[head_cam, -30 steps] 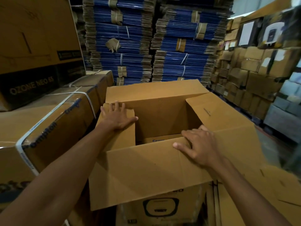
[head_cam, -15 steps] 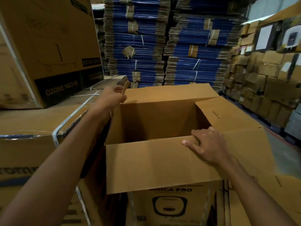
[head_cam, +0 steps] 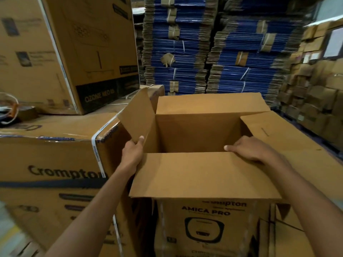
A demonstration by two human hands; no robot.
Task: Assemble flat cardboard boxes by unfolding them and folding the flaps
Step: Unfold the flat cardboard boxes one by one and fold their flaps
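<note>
Hands: two, left hand (head_cam: 132,154), right hand (head_cam: 249,149)
Open cardboard box (head_cam: 194,130): one, four flaps
Printed cartons: three, Crompton carton (head_cam: 46,154) 9 o'clock, Ozone Neo carton (head_cam: 83,43) 10 o'clock, Amica Pro carton (head_cam: 209,229) 6 o'clock
Flat blue box stacks (head_cam: 185,43): two, 12 o'clock

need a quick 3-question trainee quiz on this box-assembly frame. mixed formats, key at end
1. True or false: the left hand grips the edge of the left flap.
2. The right hand rests on which flap? A) far flap B) near flap C) left flap
3. Fill in: the print below the near flap reads "AMICA ___".

Key: 1 true; 2 B; 3 PRO
</note>
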